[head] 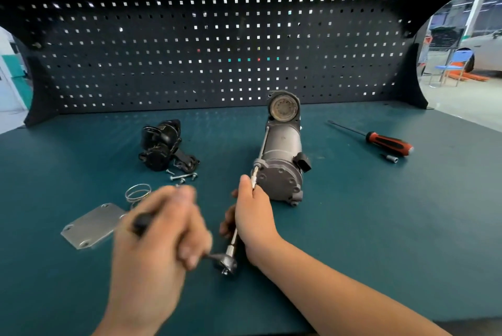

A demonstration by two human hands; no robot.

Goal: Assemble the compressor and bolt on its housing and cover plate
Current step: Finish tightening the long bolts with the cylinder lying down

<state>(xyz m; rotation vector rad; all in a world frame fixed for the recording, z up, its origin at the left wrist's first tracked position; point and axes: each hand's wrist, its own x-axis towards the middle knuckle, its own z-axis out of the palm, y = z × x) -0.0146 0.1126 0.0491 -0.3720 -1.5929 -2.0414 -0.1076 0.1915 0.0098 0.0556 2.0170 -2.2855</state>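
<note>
Compressor [282, 145] flat on bench [380, 213], long axis front-to-back, flanged end nearest

The table [380, 240] is dark blue-green. At 12 o'clock a black board [163, 63] has rows of little square holes. The compressor [281, 150] is grey, the housing [160, 145] black, the cover plate [91, 225] silver. The screwdriver [388, 142] is red and black.

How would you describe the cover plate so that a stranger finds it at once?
Look at the left part of the green bench, nearer than the black part. The plate lies flat there, beside the wire rings and the left hand. It alone is flat, grey and rectangular, with corner holes.
</note>
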